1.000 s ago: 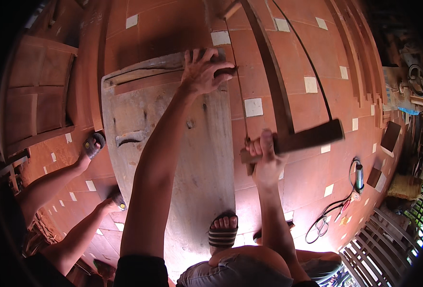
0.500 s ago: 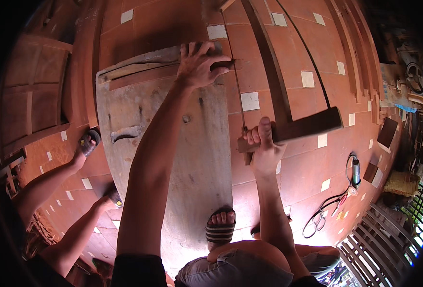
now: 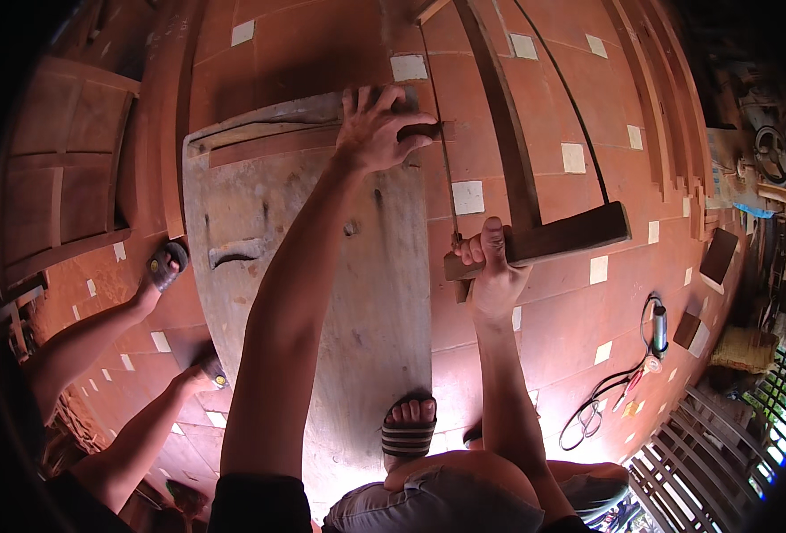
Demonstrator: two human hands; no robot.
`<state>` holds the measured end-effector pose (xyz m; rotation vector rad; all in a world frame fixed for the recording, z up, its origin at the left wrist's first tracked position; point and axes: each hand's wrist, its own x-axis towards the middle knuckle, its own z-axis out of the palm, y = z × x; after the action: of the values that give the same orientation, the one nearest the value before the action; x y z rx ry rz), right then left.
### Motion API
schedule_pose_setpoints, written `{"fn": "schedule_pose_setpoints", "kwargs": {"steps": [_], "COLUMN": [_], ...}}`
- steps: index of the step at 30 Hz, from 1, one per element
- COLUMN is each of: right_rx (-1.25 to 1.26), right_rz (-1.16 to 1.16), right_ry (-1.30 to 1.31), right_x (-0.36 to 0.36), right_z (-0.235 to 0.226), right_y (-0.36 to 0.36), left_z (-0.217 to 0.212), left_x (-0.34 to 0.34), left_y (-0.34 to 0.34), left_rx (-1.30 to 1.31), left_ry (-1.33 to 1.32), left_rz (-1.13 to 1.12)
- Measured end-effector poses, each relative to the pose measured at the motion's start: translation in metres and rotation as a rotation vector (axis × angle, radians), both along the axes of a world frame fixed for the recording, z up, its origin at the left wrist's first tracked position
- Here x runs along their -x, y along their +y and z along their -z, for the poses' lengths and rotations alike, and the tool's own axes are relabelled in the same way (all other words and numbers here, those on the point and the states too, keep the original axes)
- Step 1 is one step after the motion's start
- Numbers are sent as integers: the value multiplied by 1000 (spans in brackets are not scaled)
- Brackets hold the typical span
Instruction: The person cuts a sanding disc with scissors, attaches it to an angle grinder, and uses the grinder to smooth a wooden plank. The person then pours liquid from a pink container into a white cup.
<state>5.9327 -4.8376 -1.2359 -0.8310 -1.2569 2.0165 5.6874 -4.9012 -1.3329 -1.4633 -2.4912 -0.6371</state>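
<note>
Looking down, head view only; landmark is the worn grey workbench [image 3: 322,266].
Left hand [image 3: 377,127]: fingers spread and curled down over a dark wood strip [image 3: 415,131] at the bench's far end, pressing it against the top.
Right hand [image 3: 490,266]: closed in a fist round the near end bar of a wooden frame saw [image 3: 535,240], thumb up, just off the bench's right edge.
Saw: frame runs away from the bench's right edge toward the far side; thin blade [image 3: 442,151] passes right beside the strip where it overhangs the bench edge.
Own foot: striped sandal [image 3: 408,435] planted on the bench's near end.
Other person: two legs come in left of the bench, sandalled feet [image 3: 163,266] on the red tiled floor [image 3: 588,320].
Right of bench: a handheld power tool with black cable [image 3: 658,333] lies on the floor, well apart.
Left of bench: panelled wooden doors [image 3: 55,186] lie flat.
</note>
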Motion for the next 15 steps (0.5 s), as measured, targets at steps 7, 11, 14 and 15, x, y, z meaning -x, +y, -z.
{"fn": "schedule_pose_setpoints", "kwargs": {"steps": [7, 11, 14, 15], "right_rx": [40, 43, 37, -49], "right_rz": [-79, 6, -23, -22], "right_ry": [-17, -132, -94, -104], "right_x": [-171, -107, -9, -9], "right_z": [-71, -52, -8, -17], "right_y": [-69, -38, 0, -2], "left_z": [0, 9, 6, 5], "left_x": [-5, -4, -2, -3], "left_y": [-2, 7, 7, 8], "left_rx": [31, 44, 29, 34], "left_ry": [-20, -44, -30, -29], "left_rz": [-41, -6, 0, -6]}}
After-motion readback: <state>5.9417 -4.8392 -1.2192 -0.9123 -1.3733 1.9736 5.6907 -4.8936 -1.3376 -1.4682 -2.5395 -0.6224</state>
